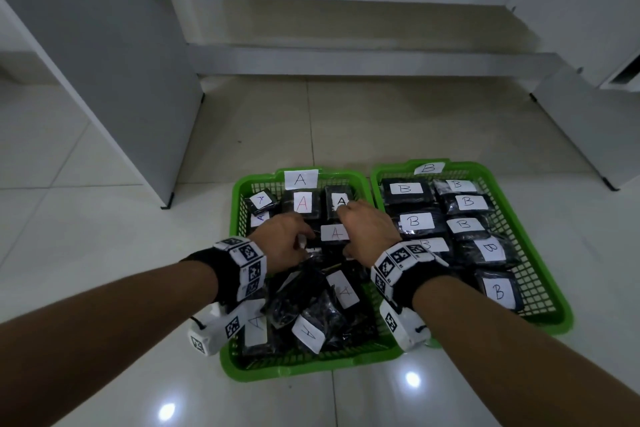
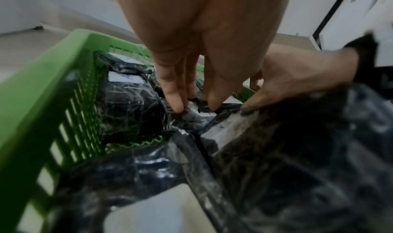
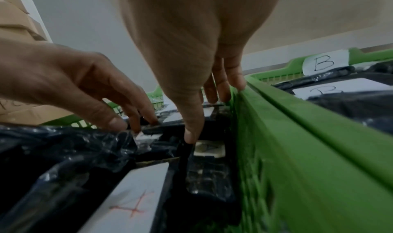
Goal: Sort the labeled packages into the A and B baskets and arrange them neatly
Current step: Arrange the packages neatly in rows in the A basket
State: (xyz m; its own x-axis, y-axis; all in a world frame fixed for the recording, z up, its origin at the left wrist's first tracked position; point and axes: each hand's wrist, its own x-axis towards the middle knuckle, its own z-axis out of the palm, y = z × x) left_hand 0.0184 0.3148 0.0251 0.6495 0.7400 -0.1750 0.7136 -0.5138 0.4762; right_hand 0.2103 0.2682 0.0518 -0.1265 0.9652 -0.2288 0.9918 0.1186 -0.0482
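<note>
Two green baskets stand side by side on the floor. The A basket (image 1: 235,218) on the left holds black plastic-wrapped packages with white A labels. Both my hands are down in its middle on one A package (image 1: 332,233). My left hand (image 1: 306,241) pinches the package's left edge between thumb and fingertips (image 2: 176,107). My right hand (image 1: 344,229) holds its right end, thumb (image 3: 191,135) pushed down at the near edge and fingers reaching past the far edge, close to the basket wall (image 3: 297,119). The B basket (image 1: 562,319) on the right is filled with B packages (image 1: 414,221) in rows.
At the back of the A basket, A packages (image 1: 302,203) lie flat in a row. Near its front, several A packages (image 1: 343,289) lie piled askew. A grey cabinet (image 1: 121,80) stands to the left. Pale tiled floor (image 1: 104,253) surrounds the baskets.
</note>
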